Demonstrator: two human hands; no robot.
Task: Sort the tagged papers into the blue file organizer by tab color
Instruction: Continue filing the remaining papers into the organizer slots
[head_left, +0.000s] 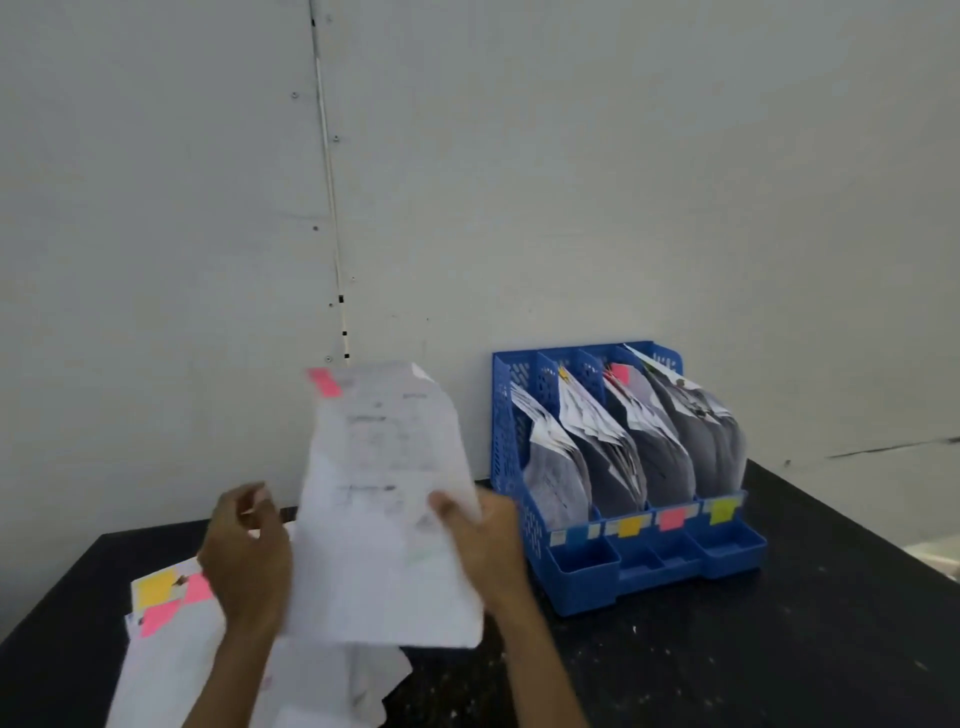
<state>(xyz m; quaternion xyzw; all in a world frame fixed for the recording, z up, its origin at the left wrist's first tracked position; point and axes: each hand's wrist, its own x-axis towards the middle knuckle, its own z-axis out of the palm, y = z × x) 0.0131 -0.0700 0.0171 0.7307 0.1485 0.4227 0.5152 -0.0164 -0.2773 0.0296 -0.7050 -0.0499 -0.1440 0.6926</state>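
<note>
White paper sheet with a pink tab (384, 509): held upright in the air over the near-left part of the table, left of the organizer and apart from it; the tab sticks out at its top left corner.
Right hand (483, 540): grips the sheet's right edge, thumb on the printed face, fingers behind.
Left hand (249, 551): raised just beside the sheet's left edge, fingers curled, back toward the camera; whether it holds the sheet cannot be told.
Blue plastic file organizer (506, 441): stands on the table against the wall; all four slots hold leaning papers.
Slot tabs: yellow shows in the second slot from the left, pink in the third.
Front labels: pale blue, yellow label (628, 526), pink label (672, 518) and yellow-green, left to right, one below each slot.
Loose pile of white papers (171, 660): lies flat on the table beneath the left hand, with yellow and pink tabs at its far left corner.
Black speckled table (779, 649): carries the organizer and the pile.
Pale grey wall (571, 182): behind everything.
</note>
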